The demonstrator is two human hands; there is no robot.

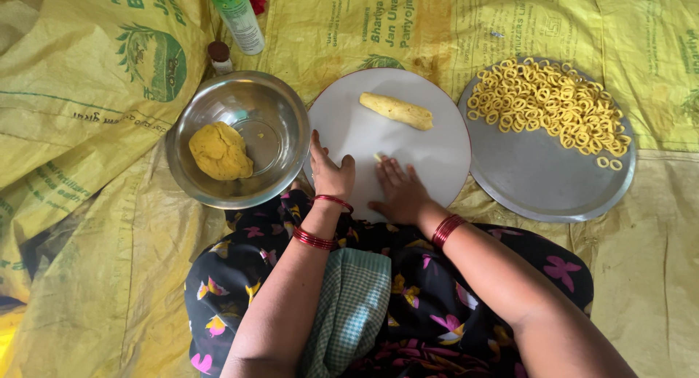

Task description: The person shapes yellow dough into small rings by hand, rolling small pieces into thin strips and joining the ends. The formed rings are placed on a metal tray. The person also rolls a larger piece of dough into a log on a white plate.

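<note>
A round white board (429, 156) lies in front of my knees. My right hand (400, 191) presses flat on its near part, and a tiny yellow tip of dough (378, 157) shows at the fingertips. My left hand (331, 172) rests on the board's left edge, fingers loosely apart, holding nothing. A short yellow dough log (397, 110) lies at the far side of the board. Both wrists wear red bangles.
A steel bowl (273, 120) at the left holds a lump of yellow dough (219, 151). A steel plate (539, 178) at the right carries several small dough rings (550, 101). A green-white bottle (237, 14) and a small brown-capped vial (219, 56) stand beyond the bowl. Yellow sacking (95, 225) covers the floor.
</note>
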